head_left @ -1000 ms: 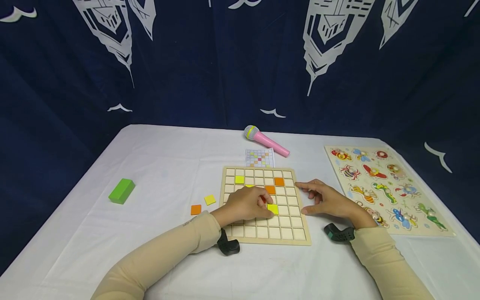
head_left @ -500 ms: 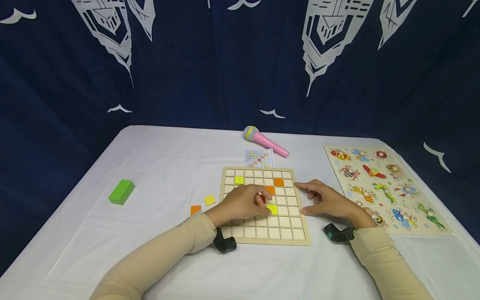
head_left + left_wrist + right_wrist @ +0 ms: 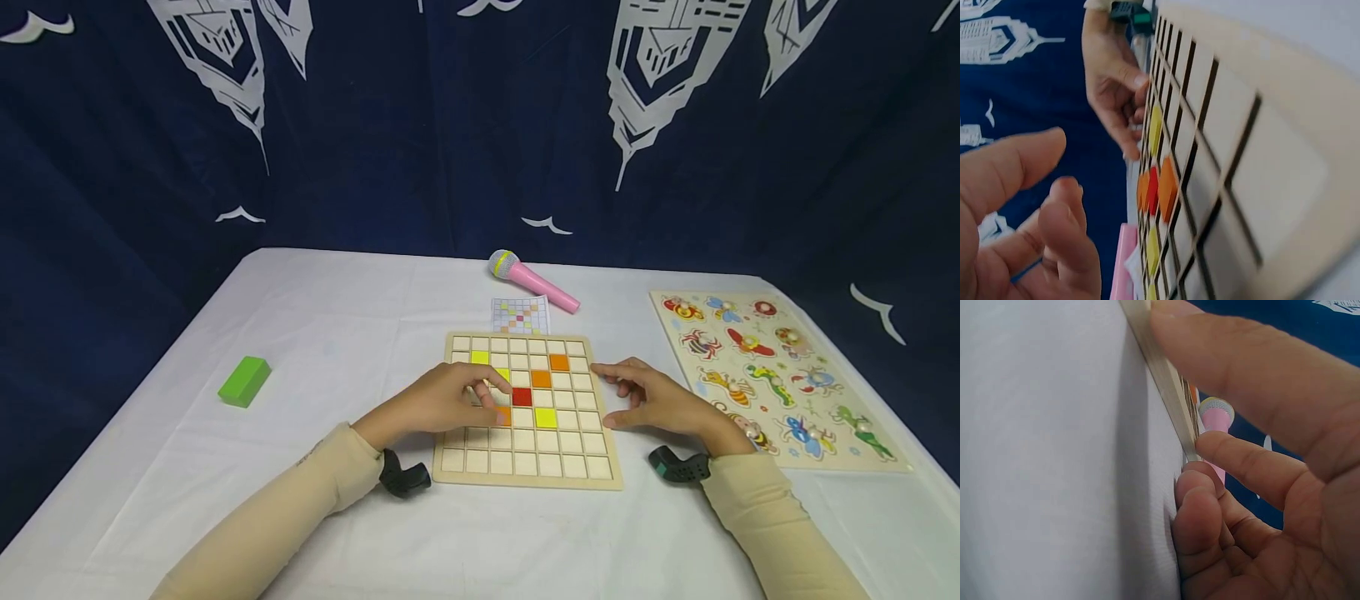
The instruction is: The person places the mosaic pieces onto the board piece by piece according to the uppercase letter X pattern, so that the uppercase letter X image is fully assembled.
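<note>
A square wooden grid board (image 3: 525,481) lies mid-table. Set in its cells are a red tile (image 3: 522,397), two orange tiles at upper right, a third orange tile (image 3: 1167,189) beside the left fingertips in the head view, and several yellow tiles, one being the yellow tile (image 3: 546,417). My left hand (image 3: 435,402) hovers over the board's left side, thumb and fingers apart, nothing between them. My right hand (image 3: 660,398) rests at the board's right edge, with thumb and index fingertip touching it. Its other fingers are loosely bent.
A printed pattern card (image 3: 521,315) lies behind the board, with a pink toy microphone (image 3: 542,286) beyond it. To the right is an insect puzzle board (image 3: 772,375). A green block (image 3: 244,382) sits at far left on the white tablecloth (image 3: 330,317).
My left hand has moved left across the board, uncovering the red tile. It now blocks the view of the loose orange and yellow tiles left of the board. The right hand stays put.
</note>
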Action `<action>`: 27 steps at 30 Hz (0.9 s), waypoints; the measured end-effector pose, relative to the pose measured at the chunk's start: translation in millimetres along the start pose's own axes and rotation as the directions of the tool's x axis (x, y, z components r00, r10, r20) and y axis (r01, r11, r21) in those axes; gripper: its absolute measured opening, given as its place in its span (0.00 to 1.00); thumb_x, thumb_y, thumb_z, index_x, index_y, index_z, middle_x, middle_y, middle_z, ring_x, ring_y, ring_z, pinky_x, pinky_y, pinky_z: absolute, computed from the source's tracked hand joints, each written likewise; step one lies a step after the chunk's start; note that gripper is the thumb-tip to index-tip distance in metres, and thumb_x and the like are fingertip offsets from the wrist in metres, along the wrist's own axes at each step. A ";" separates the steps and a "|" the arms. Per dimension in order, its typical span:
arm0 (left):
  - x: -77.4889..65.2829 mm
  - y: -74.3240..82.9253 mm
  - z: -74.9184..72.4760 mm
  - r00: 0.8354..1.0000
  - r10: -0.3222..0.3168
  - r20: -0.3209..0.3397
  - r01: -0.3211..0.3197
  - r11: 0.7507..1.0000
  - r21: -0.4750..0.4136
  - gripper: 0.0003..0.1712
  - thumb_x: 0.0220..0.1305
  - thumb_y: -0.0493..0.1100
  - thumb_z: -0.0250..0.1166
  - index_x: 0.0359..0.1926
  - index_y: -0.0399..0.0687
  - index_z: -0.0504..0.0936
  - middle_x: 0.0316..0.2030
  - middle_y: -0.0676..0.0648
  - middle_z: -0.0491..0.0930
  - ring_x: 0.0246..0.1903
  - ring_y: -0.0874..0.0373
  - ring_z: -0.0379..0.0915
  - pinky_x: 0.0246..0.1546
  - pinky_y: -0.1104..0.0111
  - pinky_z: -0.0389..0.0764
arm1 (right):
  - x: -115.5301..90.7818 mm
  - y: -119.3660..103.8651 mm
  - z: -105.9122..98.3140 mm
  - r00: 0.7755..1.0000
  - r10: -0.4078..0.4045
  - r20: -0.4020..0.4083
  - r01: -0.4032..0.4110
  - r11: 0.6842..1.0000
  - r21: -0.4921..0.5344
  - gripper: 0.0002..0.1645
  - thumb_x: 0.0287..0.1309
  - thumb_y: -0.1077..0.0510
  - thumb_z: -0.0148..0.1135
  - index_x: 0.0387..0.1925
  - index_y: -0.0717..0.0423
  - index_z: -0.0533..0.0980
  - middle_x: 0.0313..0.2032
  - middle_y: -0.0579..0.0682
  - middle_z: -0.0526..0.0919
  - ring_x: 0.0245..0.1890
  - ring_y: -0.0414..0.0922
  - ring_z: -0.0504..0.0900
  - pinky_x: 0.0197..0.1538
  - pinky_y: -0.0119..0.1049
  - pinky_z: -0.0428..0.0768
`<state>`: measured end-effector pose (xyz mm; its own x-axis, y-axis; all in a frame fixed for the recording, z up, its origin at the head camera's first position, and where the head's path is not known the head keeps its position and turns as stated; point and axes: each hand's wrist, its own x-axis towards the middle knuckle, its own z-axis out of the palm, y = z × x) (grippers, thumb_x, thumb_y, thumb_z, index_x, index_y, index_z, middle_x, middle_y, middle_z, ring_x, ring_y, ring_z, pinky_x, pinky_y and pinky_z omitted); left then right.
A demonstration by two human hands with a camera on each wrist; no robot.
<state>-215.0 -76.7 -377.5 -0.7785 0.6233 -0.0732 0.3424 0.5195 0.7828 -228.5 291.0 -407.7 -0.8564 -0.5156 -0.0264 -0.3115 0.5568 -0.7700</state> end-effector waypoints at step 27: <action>-39.6 -40.7 -82.8 0.968 -0.166 0.188 0.160 0.986 0.047 0.22 0.59 0.31 0.69 0.55 0.41 0.86 0.44 0.48 0.83 0.32 0.57 0.74 0.41 0.66 0.77 | -0.3 -0.9 -0.4 1.000 0.009 0.007 -0.009 1.000 0.008 0.48 0.56 0.63 0.82 0.74 0.71 0.69 0.44 0.53 0.70 0.38 0.45 0.68 0.40 0.33 0.72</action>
<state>-241.7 -170.9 -355.3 -0.7118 0.6267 -0.3172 0.2378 0.6399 0.7308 -228.1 290.9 -406.8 -0.8563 -0.5151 -0.0376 -0.3004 0.5561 -0.7749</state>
